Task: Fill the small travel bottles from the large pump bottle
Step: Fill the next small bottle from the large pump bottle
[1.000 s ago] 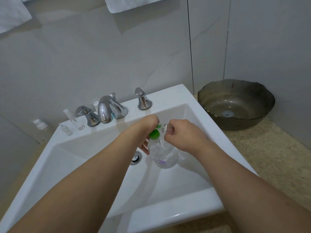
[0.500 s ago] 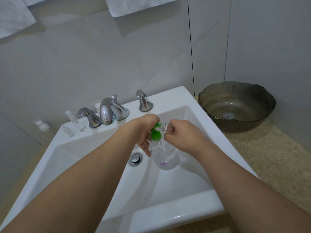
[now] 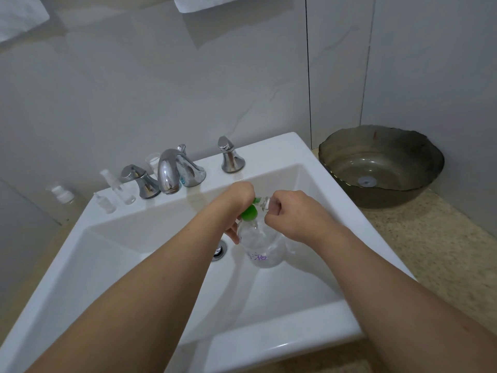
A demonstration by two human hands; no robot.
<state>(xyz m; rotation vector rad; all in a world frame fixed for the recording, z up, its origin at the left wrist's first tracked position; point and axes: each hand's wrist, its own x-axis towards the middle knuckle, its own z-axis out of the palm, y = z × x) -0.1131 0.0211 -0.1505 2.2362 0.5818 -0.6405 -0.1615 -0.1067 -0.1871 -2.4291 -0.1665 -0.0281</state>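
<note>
A clear large pump bottle [image 3: 262, 244] with a green pump head [image 3: 249, 212] and purple writing is held over the white sink basin [image 3: 150, 254]. My left hand [image 3: 236, 203] grips its neck and pump. My right hand [image 3: 290, 214] pinches a small clear travel bottle [image 3: 265, 203] against the pump's green spout. Three more small clear travel bottles stand on the sink's back left rim: one [image 3: 106, 203], a taller one [image 3: 119, 188] and another [image 3: 62, 195] on the counter beyond.
A chrome faucet [image 3: 168, 173] with two handles [image 3: 139, 181] [image 3: 230, 156] sits on the back rim, a clear cap [image 3: 152, 161] behind it. A dark glass bowl [image 3: 380, 164] stands on the speckled counter at right. The drain [image 3: 220, 250] lies beside the bottle.
Both hands and the bottles have stayed nearly still over the basin; the view has only shifted slightly.
</note>
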